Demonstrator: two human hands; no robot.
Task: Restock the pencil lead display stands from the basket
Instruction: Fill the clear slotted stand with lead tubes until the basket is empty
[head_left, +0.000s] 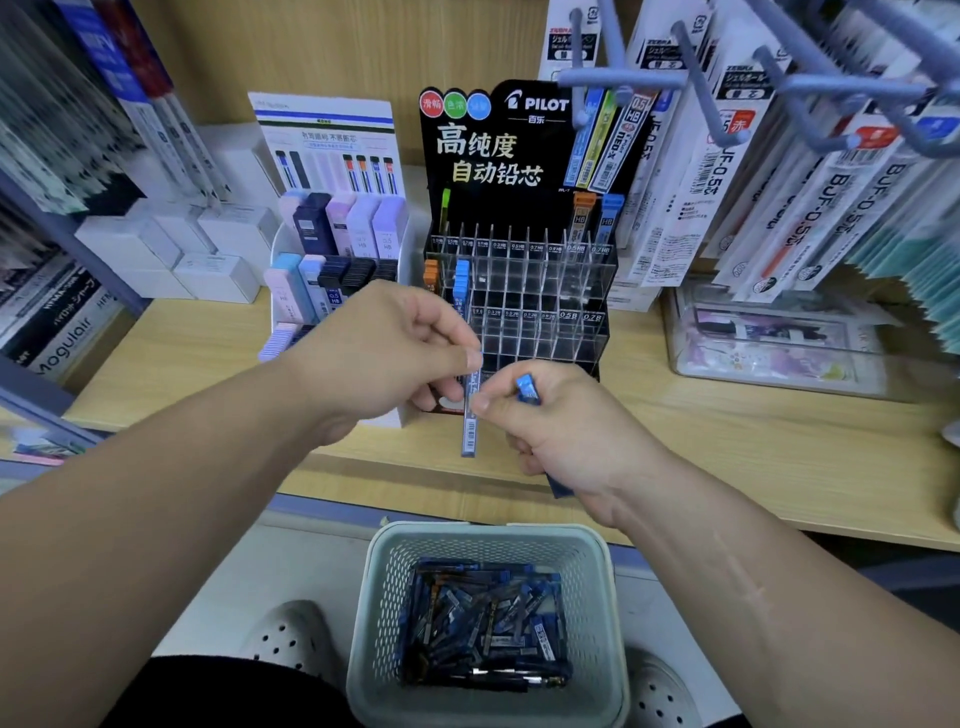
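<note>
While the left hand (395, 353) pinches the top of a single lead tube (469, 431) between thumb and forefinger, the right hand (566, 436) nips the same tube near its middle. Its other fingers are curled round a bunch of blue tubes (529, 388), whose caps poke out above the fist. The single tube stands upright between the two hands, barcode end down, held in the air just in front of the black display stand (519, 208). That stand sits on the wooden shelf (779, 441). In its clear front slots an orange tube (431, 273) and a blue tube (461, 283) stand side by side at the left, and a few green, orange and blue ones stand along the back row. Just to its left is a white stand (280, 244) filled with pastel and dark lead cases. Packs of pen refills (779, 182) hang from hooks at the right. Below the hands sits the pale basket (488, 531), with a loose heap of blue and black tubes (483, 618) inside, and a white clog (291, 631) shows beside it.
</note>
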